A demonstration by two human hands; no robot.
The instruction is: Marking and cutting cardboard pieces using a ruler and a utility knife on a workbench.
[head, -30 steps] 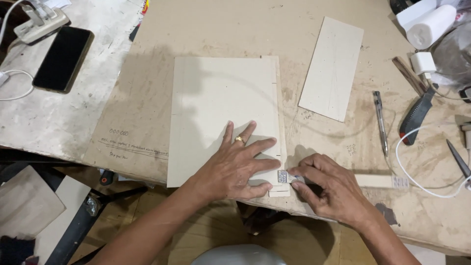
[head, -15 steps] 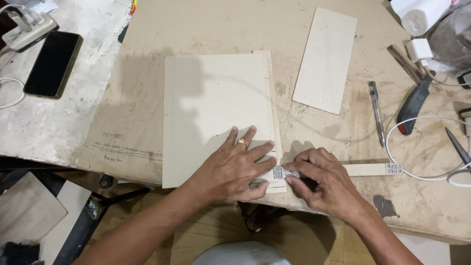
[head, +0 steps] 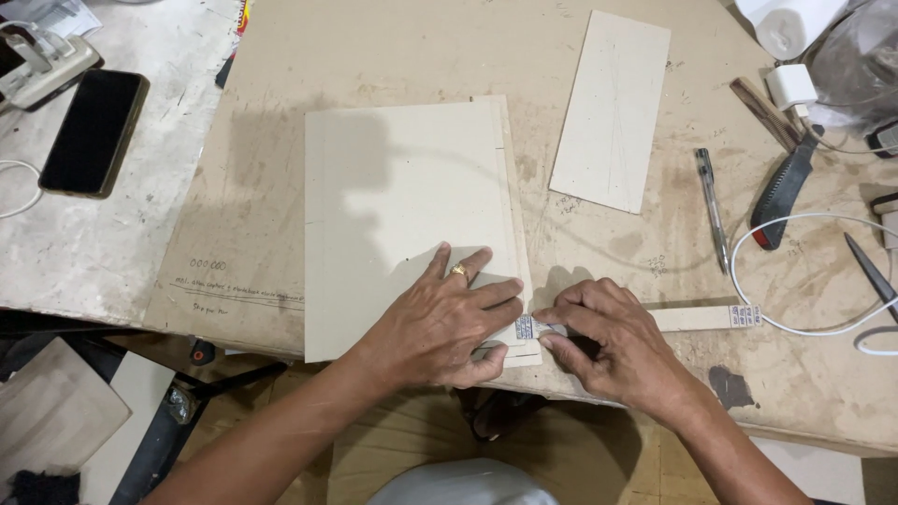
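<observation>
The left hand [head: 444, 318] lies flat on the large cardboard sheet [head: 402, 196], its fingers [head: 486, 266] spread and pressing the sheet's lower right corner onto the worktop [head: 374, 47]. Just right of those fingertips, the right hand [head: 613, 341] curls its fingers [head: 571, 304] together, pinching the end of a narrow wooden strip [head: 697, 318] against the sheet's edge. Beyond the right knuckles lie a pen [head: 713, 208] and a smaller cardboard piece [head: 610, 108].

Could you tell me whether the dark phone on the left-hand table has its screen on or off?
Off: the dark rectangular phone lies flat on the pale table, and its screen is uniformly black.
</observation>
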